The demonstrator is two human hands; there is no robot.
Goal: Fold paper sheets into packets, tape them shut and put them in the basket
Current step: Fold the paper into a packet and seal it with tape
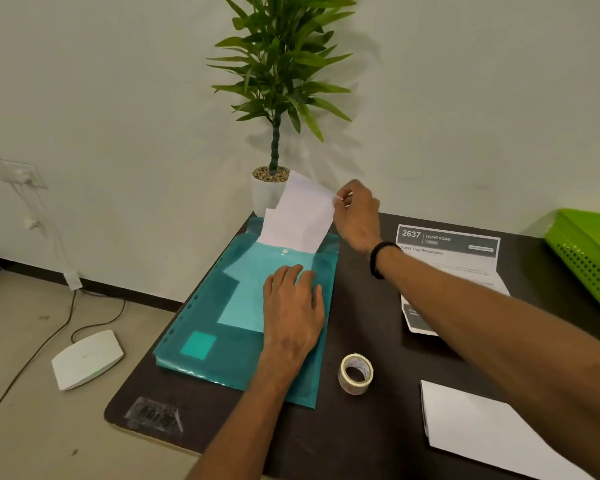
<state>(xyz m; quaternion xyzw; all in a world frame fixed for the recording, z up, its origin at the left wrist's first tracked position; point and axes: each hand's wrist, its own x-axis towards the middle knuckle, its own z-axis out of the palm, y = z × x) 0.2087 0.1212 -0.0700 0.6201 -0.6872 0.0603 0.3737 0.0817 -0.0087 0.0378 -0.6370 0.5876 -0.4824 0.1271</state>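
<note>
On the dark table [368, 323], the teal plastic folder [222, 355] is lying under the flat, slightly spread left hand [293, 311], while the right hand [355, 216] is pinching the white paper sheet [298, 216] sticking up from the folder's far opening.

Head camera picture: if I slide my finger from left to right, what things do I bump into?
White box on the floor → teal folder → tape roll → printed sheet → green basket.
</note>
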